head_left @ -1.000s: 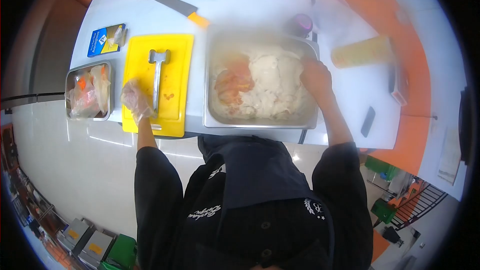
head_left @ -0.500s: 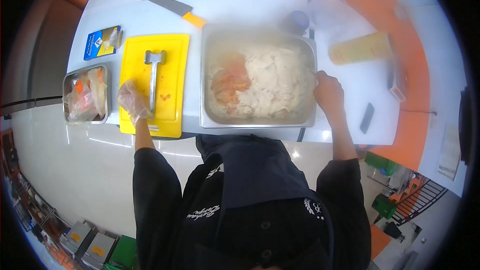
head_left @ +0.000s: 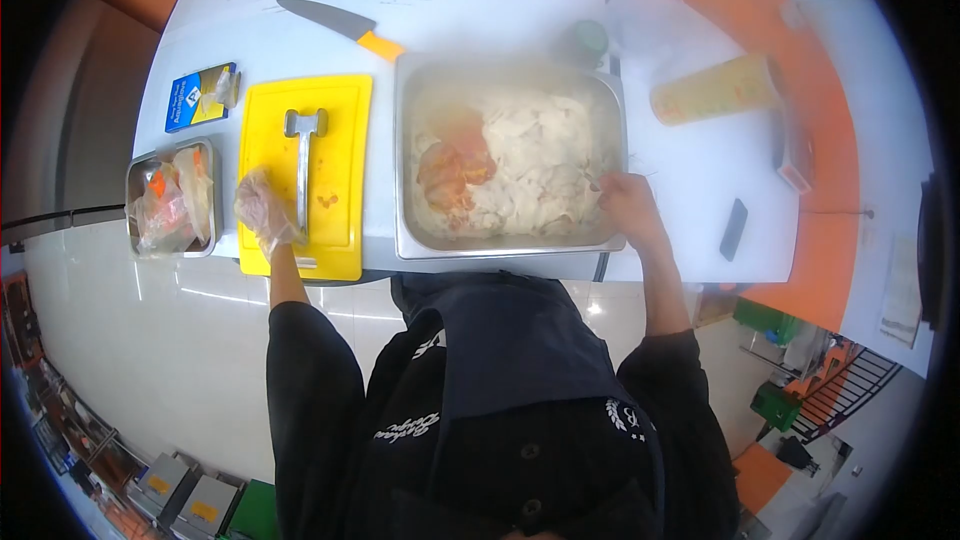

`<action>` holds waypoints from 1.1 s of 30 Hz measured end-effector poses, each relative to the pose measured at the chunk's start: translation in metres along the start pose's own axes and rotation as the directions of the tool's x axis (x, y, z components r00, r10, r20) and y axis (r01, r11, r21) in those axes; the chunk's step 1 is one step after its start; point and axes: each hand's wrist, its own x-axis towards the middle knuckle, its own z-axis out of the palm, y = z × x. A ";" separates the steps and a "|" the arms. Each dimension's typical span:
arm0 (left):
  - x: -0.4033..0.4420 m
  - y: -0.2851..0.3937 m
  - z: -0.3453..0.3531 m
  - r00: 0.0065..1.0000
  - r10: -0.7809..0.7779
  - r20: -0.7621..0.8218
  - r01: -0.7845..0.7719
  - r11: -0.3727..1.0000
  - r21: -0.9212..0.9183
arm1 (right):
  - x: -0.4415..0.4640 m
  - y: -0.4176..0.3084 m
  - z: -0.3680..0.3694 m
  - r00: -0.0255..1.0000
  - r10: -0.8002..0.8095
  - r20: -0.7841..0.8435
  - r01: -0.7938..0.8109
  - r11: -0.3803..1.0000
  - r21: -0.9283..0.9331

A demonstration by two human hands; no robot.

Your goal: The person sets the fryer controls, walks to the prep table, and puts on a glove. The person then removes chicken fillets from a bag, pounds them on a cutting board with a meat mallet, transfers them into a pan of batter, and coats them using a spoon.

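My left hand (head_left: 265, 212), in a clear plastic glove, rests on the left side of the yellow cutting board (head_left: 345, 155) with its fingers loosely bent and nothing seen in them. Just right of it, a metal meat mallet (head_left: 303, 165) lies on the board. Bare and closed, my right hand (head_left: 630, 208) is at the right rim of the large steel pan (head_left: 510, 253); a small, thin metallic thing shows at its fingertips, too small to identify. Inside the pan, pinkish-orange meat (head_left: 455, 170) lies left of a thick cream-coloured mass (head_left: 545, 155).
A knife (head_left: 340, 22) with a yellow handle lies behind the board. On the left are a blue box (head_left: 190, 100) and a small steel tray (head_left: 212, 230) holding plastic bags. To the right are a yellowish roll (head_left: 715, 90), a dark strip (head_left: 734, 228) and a blurred round lid (head_left: 588, 40).
My right hand moved outward past the pan's right rim, then came back left and lower over the rim. My left hand has stayed on the board. The view has shifted slightly.
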 end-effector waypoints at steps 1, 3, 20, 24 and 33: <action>0.000 0.001 0.000 1.000 -0.011 0.004 0.011 1.000 -0.013 | 0.000 0.000 -0.001 1.000 0.024 -0.009 -0.023 0.999 0.030; 0.000 -0.003 0.001 1.000 -0.024 0.014 0.024 1.000 -0.001 | -0.002 -0.005 -0.003 0.999 0.030 -0.027 -0.028 0.997 0.072; -0.007 0.029 -0.008 0.997 -0.077 0.032 0.079 0.995 -0.058 | 0.044 -0.032 0.018 0.931 -0.338 -0.137 0.166 0.727 -0.666; -0.005 0.020 -0.009 0.998 -0.057 0.031 0.059 0.996 -0.071 | 0.039 -0.039 0.019 0.931 -0.350 -0.107 0.207 0.744 -0.635; -0.001 0.003 -0.001 0.997 -0.060 0.048 0.061 0.998 -0.028 | 0.019 -0.024 0.000 0.985 -0.145 -0.094 0.036 0.704 -0.710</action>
